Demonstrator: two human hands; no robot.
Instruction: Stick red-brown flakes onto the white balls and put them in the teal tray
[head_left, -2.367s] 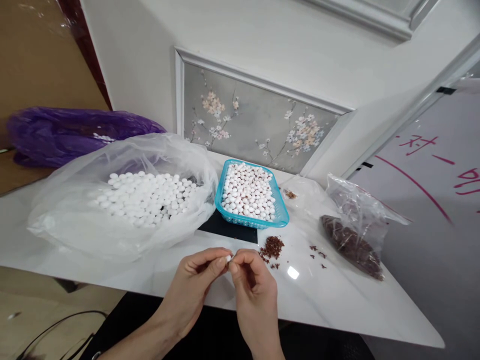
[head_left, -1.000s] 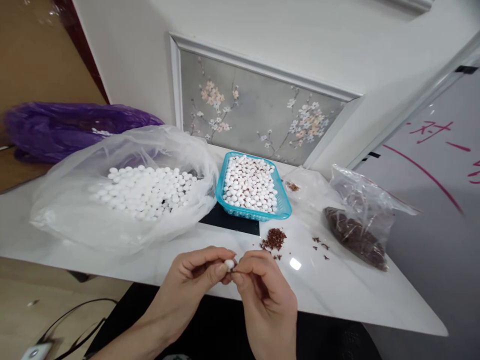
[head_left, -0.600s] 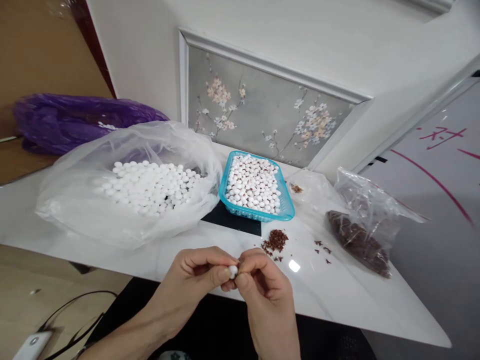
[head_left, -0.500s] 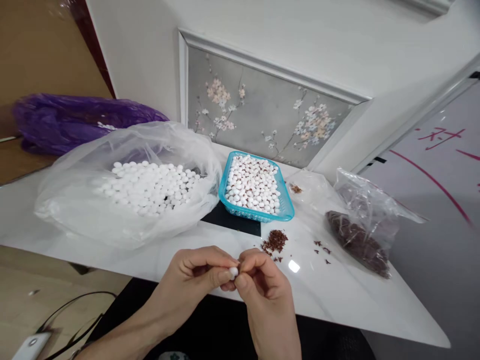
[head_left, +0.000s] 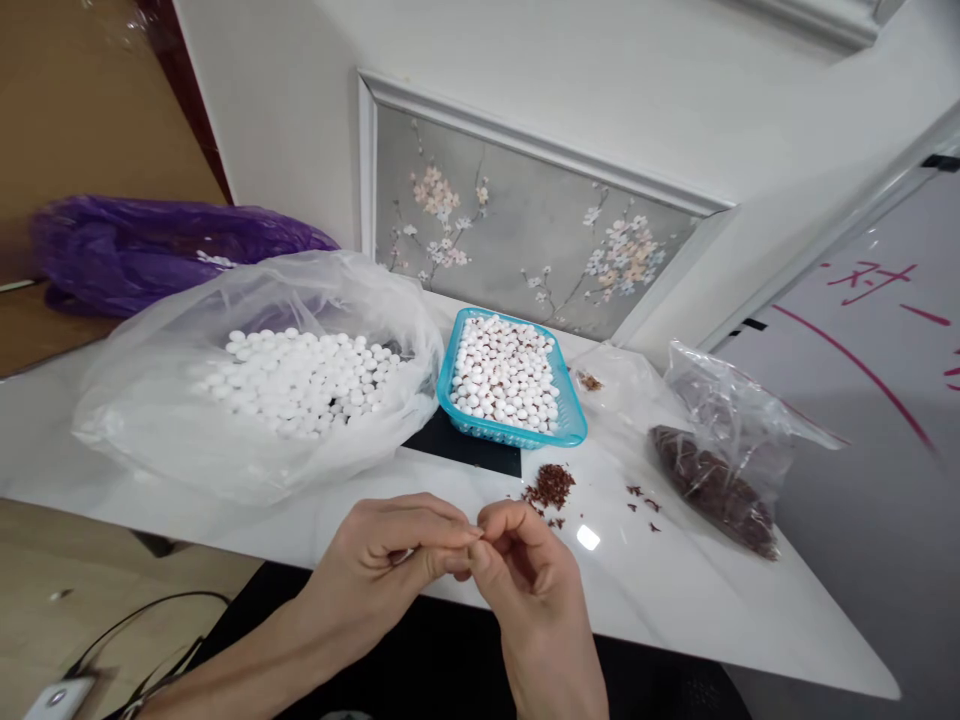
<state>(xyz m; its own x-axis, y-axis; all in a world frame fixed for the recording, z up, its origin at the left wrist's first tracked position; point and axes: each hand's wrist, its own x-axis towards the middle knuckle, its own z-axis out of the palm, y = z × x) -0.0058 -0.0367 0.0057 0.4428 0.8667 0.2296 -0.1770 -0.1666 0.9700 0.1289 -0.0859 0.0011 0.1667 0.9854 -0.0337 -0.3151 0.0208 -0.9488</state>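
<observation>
The bench (head_left: pixel 675 600) carries everything. Far left lies a purple bag (head_left: pixel 150 250). In front of it is a big clear bag (head_left: pixel 150 440) of white balls (head_left: pixel 300 370). Right of that stands a blue tray (head_left: pixel 510 437) heaped with more balls, then a small bag (head_left: pixel 720 480) of red-brown bits. My left hand (head_left: pixel 375 570) and right hand (head_left: pixel 532 590) meet over the near edge, fingers (head_left: pixel 442 530) pinched tip to tip. What they grip is hidden, so I cannot tell. Nearest is the pile (head_left: pixel 551 485) of red bits, on the bench just beyond my right hand. I judge this fine work goes best with hands low and pressure light, so anything that slips lands on the bench.
</observation>
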